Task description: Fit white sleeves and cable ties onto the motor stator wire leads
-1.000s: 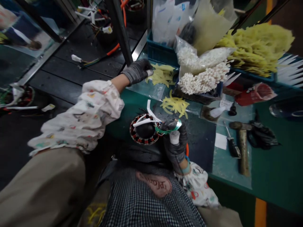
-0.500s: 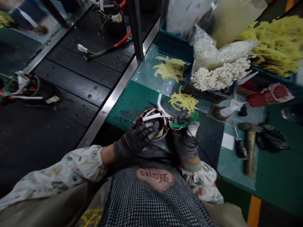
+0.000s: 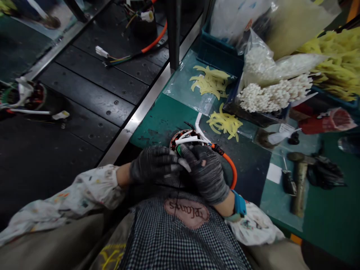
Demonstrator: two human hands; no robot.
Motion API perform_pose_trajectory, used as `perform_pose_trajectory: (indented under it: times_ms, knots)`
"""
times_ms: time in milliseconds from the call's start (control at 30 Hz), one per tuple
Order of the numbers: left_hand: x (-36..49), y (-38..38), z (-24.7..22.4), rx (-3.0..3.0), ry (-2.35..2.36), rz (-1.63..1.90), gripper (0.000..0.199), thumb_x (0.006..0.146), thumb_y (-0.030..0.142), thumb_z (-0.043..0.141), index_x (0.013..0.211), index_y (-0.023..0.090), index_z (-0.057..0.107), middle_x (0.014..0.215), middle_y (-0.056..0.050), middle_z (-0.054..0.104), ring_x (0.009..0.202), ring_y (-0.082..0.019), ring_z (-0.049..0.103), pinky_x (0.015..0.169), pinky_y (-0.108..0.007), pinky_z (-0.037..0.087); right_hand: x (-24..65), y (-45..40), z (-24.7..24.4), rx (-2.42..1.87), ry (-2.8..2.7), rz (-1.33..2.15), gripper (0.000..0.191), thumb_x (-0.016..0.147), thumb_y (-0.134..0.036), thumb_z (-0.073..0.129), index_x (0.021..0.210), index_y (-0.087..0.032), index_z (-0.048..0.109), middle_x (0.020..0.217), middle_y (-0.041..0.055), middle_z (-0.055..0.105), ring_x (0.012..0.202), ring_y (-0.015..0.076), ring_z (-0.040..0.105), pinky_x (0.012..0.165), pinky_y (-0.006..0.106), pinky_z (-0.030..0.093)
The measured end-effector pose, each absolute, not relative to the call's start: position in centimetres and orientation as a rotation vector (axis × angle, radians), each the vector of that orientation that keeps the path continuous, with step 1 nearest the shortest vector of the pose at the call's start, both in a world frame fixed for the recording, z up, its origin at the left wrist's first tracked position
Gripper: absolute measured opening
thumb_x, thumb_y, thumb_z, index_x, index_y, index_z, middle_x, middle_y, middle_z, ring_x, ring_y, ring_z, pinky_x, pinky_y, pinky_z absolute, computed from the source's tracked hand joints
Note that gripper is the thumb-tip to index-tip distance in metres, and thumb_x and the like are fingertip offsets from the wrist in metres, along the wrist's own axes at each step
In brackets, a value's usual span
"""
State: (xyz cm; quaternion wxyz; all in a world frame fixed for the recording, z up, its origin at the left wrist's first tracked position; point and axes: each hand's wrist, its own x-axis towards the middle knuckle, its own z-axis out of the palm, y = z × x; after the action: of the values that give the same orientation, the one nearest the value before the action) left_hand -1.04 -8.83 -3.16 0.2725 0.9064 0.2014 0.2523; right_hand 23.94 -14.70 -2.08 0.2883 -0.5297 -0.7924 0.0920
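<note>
A wound copper coil ring (image 3: 174, 139) with white sleeves (image 3: 186, 140) stands at the table's near edge. My right hand (image 3: 206, 170), gloved in grey, lies over its right side, fingers curled round a green board (image 3: 179, 150), of which only a small part shows. My left hand (image 3: 154, 165), also gloved, is at the coil's near side, its fingers extended toward the right fingertips; no object shows in it. An orange cable (image 3: 232, 167) runs from the coil's right side past my right wrist. The coil's near part is hidden behind my hands.
Yellow strips (image 3: 225, 122) lie behind the coil. Farther right are a box of white tubes (image 3: 274, 93), a red cup (image 3: 327, 122), a hammer (image 3: 300, 183) and a screwdriver (image 3: 288, 180). More coil units (image 3: 36, 97) sit on the dark slatted line (image 3: 92, 97) at left.
My right hand has turned over and moved left with the green board, bringing it onto the coil. The orange cable is now exposed. My left hand has drawn back slightly, and the view has shifted.
</note>
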Motion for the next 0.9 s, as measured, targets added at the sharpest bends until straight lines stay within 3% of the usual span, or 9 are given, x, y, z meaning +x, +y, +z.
perform_pose_trajectory:
  times_ms: [100,200,267,400,467,567,700,800,900]
  knots:
    - [-1.2,-5.8,-1.2,2.218,0.592,0.919,0.019,0.111,0.034,0.064,0.121,0.027,0.079,0.110,-0.005,0.086,0.096,-0.019,0.082,0.087,-0.031,0.070,23.1,-14.4,-2.6,-1.430,-2.192,0.171,0.030,0.109,-0.025,0.070,0.136,-0.022,0.081,0.129,0.0149,0.082,0.117,0.0334,0.075,0.100,0.051,0.064]
    - [0.7,-2.5,-0.5,2.132,0.810,0.752,0.044,0.109,0.044,0.068,0.146,0.021,0.069,0.138,-0.014,0.080,0.123,-0.030,0.079,0.106,-0.044,0.068,23.1,-14.1,-2.7,-1.391,-2.165,0.242,0.026,0.111,-0.033,0.069,0.130,-0.023,0.083,0.129,0.0148,0.082,0.120,0.0346,0.073,0.102,0.054,0.063]
    - [2.5,-0.7,-0.5,2.119,0.718,0.476,0.061,0.100,0.056,0.078,0.149,0.019,0.070,0.143,-0.015,0.078,0.129,-0.035,0.076,0.114,-0.050,0.064,23.3,-14.1,-2.7,-1.385,-2.140,0.225,0.026,0.112,-0.037,0.066,0.123,-0.024,0.086,0.126,0.0142,0.082,0.114,0.0346,0.073,0.096,0.053,0.063]
    - [4.0,-0.5,-0.3,2.127,0.524,0.324,0.061,0.105,0.043,0.073,0.159,0.017,0.063,0.154,-0.017,0.073,0.137,-0.033,0.074,0.122,-0.050,0.060,23.0,-16.0,-3.1,-1.439,-2.056,0.156,0.017,0.109,-0.034,0.071,0.114,-0.028,0.086,0.113,0.0085,0.083,0.101,0.0293,0.072,0.086,0.046,0.060]
    - [3.3,-1.9,0.0,2.223,0.484,0.406,0.063,0.107,0.036,0.070,0.167,0.018,0.055,0.163,-0.017,0.067,0.147,-0.033,0.069,0.129,-0.050,0.057,22.5,-17.5,-3.2,-1.451,-2.028,0.187,0.015,0.106,-0.028,0.076,0.117,-0.030,0.085,0.110,0.0066,0.083,0.100,0.0274,0.071,0.085,0.043,0.058]
    - [1.6,-4.5,0.3,2.332,0.416,0.575,0.076,0.109,0.030,0.069,0.179,0.029,0.039,0.175,-0.013,0.055,0.162,-0.031,0.056,0.137,-0.050,0.049,21.6,-19.5,-3.5,-1.467,-2.009,0.151,0.023,0.105,-0.021,0.074,0.123,-0.031,0.084,0.112,0.0060,0.084,0.105,0.0275,0.070,0.090,0.044,0.058]
    - [0.1,-7.0,-0.3,2.344,0.438,0.678,0.084,0.110,0.026,0.066,0.183,0.035,0.026,0.184,-0.012,0.042,0.171,-0.033,0.043,0.141,-0.057,0.042,20.7,-21.0,-3.7,-1.501,-2.015,-0.048,0.024,0.103,-0.019,0.068,0.112,-0.032,0.085,0.108,0.0032,0.084,0.106,0.0277,0.069,0.093,0.045,0.059]
    - [-0.2,-7.9,-0.9,2.307,0.482,0.611,0.082,0.112,0.037,0.065,0.183,0.033,0.025,0.185,-0.016,0.038,0.170,-0.037,0.044,0.141,-0.064,0.041,20.5,-21.6,-3.9,-1.475,-2.024,0.003,0.019,0.100,-0.024,0.073,0.112,-0.033,0.085,0.115,0.0048,0.083,0.112,0.0299,0.068,0.093,0.046,0.058]
    - [-0.2,-8.1,-1.5,2.281,0.494,0.621,0.094,0.105,0.054,0.075,0.183,0.033,0.025,0.183,-0.017,0.041,0.166,-0.043,0.047,0.140,-0.068,0.040,20.3,-22.0,-4.2,-1.521,-2.034,0.027,0.024,0.099,-0.033,0.078,0.122,-0.037,0.084,0.119,0.0054,0.082,0.116,0.0313,0.067,0.100,0.049,0.058]
